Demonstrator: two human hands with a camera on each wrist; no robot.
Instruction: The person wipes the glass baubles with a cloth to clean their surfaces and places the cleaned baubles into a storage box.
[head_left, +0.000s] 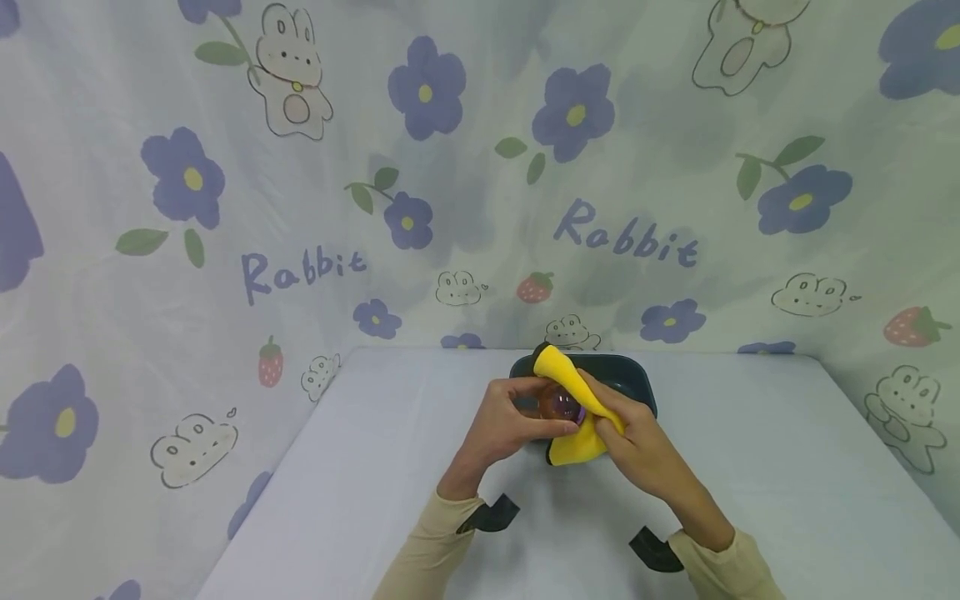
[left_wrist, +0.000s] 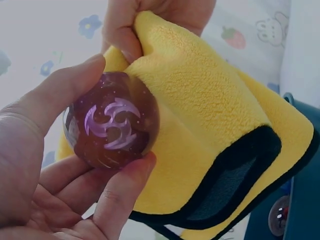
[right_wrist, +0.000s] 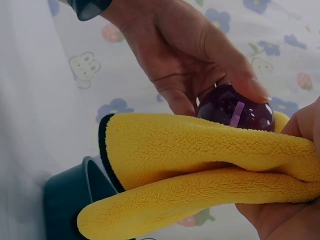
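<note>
A glossy translucent ball [left_wrist: 112, 122], purple and amber with a lilac three-armed swirl inside, is pinched between the thumb and fingers of my left hand [head_left: 504, 425]. My right hand [head_left: 637, 442] grips a yellow fleecy cloth [head_left: 579, 446] with a dark border and a grey-dark underside. In the right wrist view the folded cloth [right_wrist: 165, 145] lies against the ball [right_wrist: 235, 107] and covers its lower part. Both hands are raised above the table, close together. The right fingertips are partly hidden by the cloth.
Behind the hands stands a dark teal tub [head_left: 637, 375] on the white-covered table [head_left: 405, 467]. A small clear round object [left_wrist: 279, 216] shows inside it in the left wrist view. A curtain [head_left: 480, 183] printed with rabbits and flowers hangs behind the table.
</note>
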